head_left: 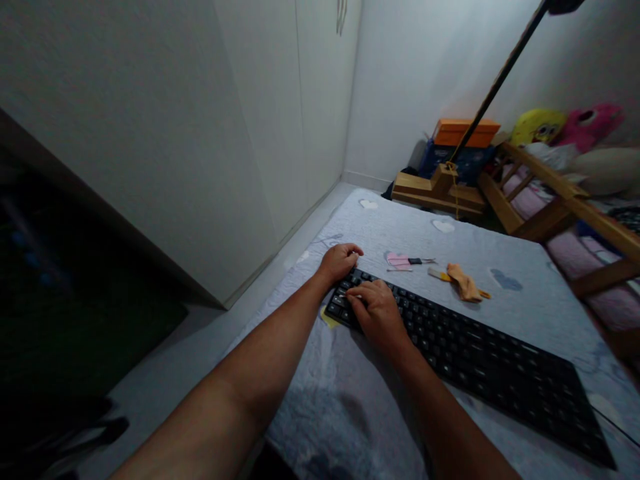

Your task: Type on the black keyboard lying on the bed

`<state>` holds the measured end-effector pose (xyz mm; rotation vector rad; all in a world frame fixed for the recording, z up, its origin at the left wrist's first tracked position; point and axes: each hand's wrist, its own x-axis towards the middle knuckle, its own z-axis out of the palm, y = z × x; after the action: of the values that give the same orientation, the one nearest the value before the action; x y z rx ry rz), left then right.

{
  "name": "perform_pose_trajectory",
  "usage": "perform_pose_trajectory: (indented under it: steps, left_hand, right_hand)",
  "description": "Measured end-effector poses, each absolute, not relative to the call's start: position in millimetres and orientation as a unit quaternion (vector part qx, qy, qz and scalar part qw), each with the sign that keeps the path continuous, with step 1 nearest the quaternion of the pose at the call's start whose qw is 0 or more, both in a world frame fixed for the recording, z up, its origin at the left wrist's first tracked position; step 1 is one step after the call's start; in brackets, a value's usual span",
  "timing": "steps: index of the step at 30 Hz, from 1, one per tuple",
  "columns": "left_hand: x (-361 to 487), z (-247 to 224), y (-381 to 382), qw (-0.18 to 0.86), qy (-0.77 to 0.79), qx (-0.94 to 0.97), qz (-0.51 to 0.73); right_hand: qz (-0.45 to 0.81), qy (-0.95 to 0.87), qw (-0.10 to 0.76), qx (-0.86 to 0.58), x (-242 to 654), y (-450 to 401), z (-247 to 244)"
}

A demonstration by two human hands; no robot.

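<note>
A long black keyboard lies at a slant on a pale, heart-patterned cloth. My left hand is at its far left corner, fingers curled at the back edge; the underside of that grip is hidden. Over the left-hand keys, my right hand pinches a thin white stick, like a cotton swab; most of it is hidden by the fingers. Behind the keyboard are a cotton swab, a small tool with a dark grip, a yellow-handled brush and a crumpled orange cloth.
Close on the left stands a tall pale cabinet. Beyond the cloth-covered surface is a wooden base with a slanting dark pole. A wooden frame runs along the right. The keyboard's cable trails off right.
</note>
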<state>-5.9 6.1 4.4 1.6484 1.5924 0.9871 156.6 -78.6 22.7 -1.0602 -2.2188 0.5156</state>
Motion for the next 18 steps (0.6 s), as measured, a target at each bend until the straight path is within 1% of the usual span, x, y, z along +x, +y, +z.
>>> perform_pose_trajectory:
  steps: [18]
  left_hand:
    - [-4.8,5.9,5.5,0.305,0.617,0.632,0.358]
  right_hand:
    - [0.215,-0.852,0.282,-0.386,150.8,-76.1,21.7]
